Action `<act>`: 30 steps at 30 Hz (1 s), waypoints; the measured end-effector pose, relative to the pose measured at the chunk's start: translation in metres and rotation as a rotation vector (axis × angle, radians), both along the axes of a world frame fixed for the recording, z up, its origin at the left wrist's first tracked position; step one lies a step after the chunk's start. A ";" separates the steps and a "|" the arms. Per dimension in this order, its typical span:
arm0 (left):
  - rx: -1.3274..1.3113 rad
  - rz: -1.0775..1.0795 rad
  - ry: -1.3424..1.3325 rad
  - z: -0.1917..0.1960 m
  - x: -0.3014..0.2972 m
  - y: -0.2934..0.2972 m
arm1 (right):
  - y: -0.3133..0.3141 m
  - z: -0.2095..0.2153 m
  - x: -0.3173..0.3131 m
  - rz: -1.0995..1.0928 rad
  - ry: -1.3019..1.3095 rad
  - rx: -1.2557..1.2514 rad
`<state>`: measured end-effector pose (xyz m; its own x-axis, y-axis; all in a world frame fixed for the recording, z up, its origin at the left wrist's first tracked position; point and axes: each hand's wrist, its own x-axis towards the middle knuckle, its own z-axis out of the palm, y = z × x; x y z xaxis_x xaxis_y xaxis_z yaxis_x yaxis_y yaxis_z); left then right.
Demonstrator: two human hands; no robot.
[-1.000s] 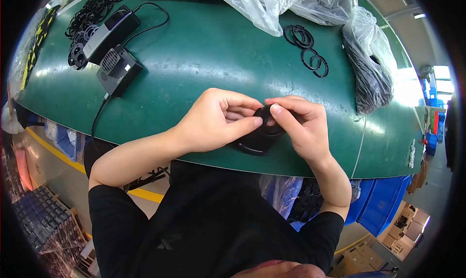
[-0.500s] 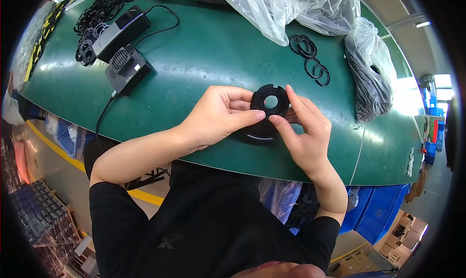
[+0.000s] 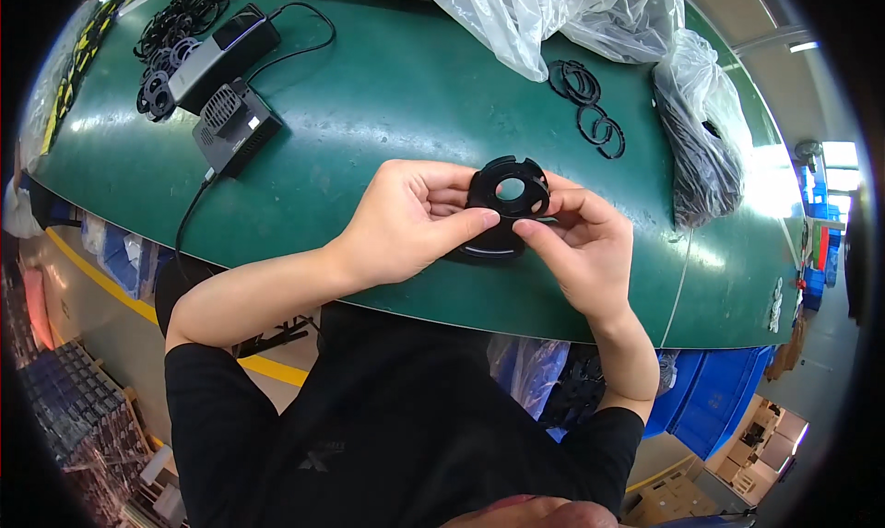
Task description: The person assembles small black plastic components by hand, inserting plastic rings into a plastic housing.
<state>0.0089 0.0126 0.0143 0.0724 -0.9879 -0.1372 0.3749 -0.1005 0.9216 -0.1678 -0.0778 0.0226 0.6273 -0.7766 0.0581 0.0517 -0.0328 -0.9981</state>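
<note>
Green table (image 3: 387, 113): black rings (image 3: 595, 91), boxy devices (image 3: 235, 127), clear plastic bags (image 3: 498, 21).

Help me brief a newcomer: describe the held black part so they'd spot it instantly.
At the near side of the green table, find the left hand and right hand. They hold a round black part with a notched rim and central hole. Unlike the thin black rings farther back, its band is broad.

We observe a smooth, glossy green tabletop (image 3: 396, 113). We identify the notched black ring (image 3: 510, 167) as plastic-looking with a low sheen. We find the sheeting (image 3: 498, 21) to be wrinkled, glossy translucent plastic, and the T-shirt (image 3: 396, 408) matt cloth.
</note>
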 end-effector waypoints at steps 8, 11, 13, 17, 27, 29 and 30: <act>-0.015 0.041 -0.042 -0.002 -0.003 0.004 | 0.004 0.000 0.001 0.025 0.185 -0.338; -0.024 0.055 -0.052 0.000 -0.003 0.003 | 0.003 -0.006 0.000 0.032 0.152 -0.402; -0.019 0.058 -0.044 0.000 -0.003 0.003 | 0.008 -0.004 0.004 -0.015 0.114 -0.301; -0.047 0.068 -0.076 -0.005 -0.004 0.004 | 0.005 -0.001 0.006 0.025 0.060 -0.164; -0.029 0.043 -0.030 0.000 0.000 0.001 | -0.002 0.002 0.007 0.087 0.033 0.024; -0.036 0.029 -0.046 -0.002 0.000 0.002 | -0.003 -0.003 0.005 0.109 0.022 0.129; -0.041 0.020 -0.062 -0.002 0.000 0.002 | -0.003 -0.002 0.004 0.108 0.021 0.122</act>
<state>0.0087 0.0148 0.0126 0.0993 -0.9909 -0.0913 0.3187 -0.0552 0.9462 -0.1640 -0.0809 0.0210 0.7079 -0.7048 -0.0466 0.0275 0.0935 -0.9952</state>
